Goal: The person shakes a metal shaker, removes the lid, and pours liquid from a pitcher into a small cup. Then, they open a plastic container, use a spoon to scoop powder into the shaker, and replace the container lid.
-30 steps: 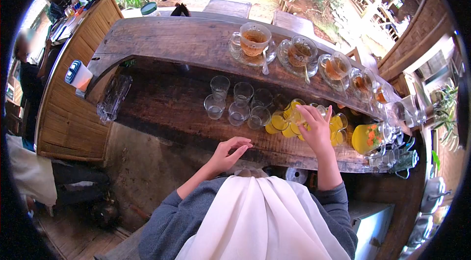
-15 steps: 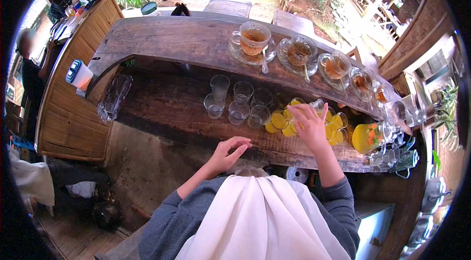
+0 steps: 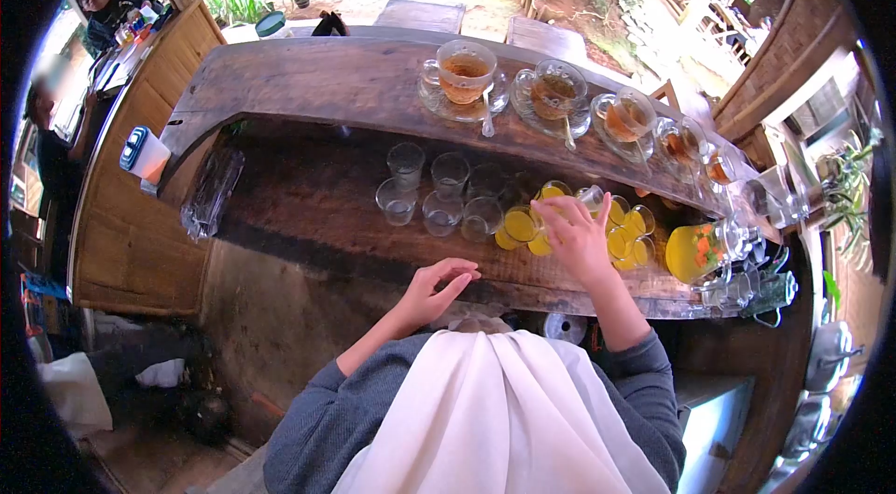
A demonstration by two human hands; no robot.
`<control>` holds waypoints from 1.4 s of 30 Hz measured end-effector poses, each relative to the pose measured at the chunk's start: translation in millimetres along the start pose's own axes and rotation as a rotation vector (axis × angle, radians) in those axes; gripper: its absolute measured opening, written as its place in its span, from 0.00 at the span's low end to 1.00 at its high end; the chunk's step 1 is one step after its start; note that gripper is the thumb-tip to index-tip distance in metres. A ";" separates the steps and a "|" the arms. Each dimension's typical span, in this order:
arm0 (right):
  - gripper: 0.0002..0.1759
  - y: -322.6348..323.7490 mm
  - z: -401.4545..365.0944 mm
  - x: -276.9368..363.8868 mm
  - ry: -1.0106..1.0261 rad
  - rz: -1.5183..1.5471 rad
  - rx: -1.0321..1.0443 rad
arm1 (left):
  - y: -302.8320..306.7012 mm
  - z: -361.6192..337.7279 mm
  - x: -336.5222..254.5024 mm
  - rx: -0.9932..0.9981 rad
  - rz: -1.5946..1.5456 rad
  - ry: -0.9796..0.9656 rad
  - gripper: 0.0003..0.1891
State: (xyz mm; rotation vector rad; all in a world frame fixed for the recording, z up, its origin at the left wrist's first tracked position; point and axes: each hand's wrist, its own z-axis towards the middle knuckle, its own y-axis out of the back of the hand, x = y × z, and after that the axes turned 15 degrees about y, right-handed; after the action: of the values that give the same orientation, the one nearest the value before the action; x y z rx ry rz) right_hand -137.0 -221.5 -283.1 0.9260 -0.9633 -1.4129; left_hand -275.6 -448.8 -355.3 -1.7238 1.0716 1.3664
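Note:
My right hand (image 3: 574, 235) is over the glasses of yellow drink (image 3: 520, 224), its thumb and fingers apart. Behind it, a clear glass (image 3: 590, 199) shows in part between thumb and fingers; I see no grip on it. More yellow glasses (image 3: 637, 222) stand to the right of the hand, and the hand hides some of the group. At the counter's near edge, my left hand (image 3: 437, 292) hovers with loosely bent fingers and the thumb apart, holding nothing. Several clear glasses without yellow drink (image 3: 441, 212) stand in rows beyond it, on the lower wooden counter (image 3: 308, 205).
Several glass cups of tea (image 3: 466, 83) with saucers and spoons line the raised ledge (image 3: 308, 74). A jug of yellow drink (image 3: 691, 253) stands at right beside glass mugs (image 3: 733, 289). Plastic wrapping (image 3: 211, 194) and a lidded tub (image 3: 145, 155) are at left. Two people are at far left.
The view has shifted slightly, so the counter and glasses appear a little further left. My right hand has moved slightly left in view, still over the yellow glasses. My left hand stays nearly still.

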 end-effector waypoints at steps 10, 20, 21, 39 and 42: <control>0.30 24.1 -16.4 2.8 -0.070 0.077 -0.097 | -25.3 13.5 -11.8 0.112 -0.038 -0.027 0.11; 0.33 66.9 -67.0 -3.9 -0.359 0.407 -0.329 | -84.7 50.1 -54.5 0.411 0.041 -0.120 0.17; 0.33 70.0 -72.9 -5.6 -0.364 0.376 -0.375 | -92.3 53.8 -59.3 0.435 0.079 -0.134 0.18; 0.32 54.1 -207.2 -90.6 -0.837 0.462 -0.770 | -238.1 112.6 -53.8 0.876 0.209 0.048 0.27; 0.32 42.0 -220.0 -106.6 -0.883 0.532 -0.781 | -261.3 125.0 -37.7 0.931 0.198 0.097 0.32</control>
State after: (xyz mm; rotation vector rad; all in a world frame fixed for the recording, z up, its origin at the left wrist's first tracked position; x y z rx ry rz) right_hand 89.1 -127.0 -320.9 -0.5613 -1.0262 -1.5240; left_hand -95.6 -219.1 -340.7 -1.0046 1.6227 0.6760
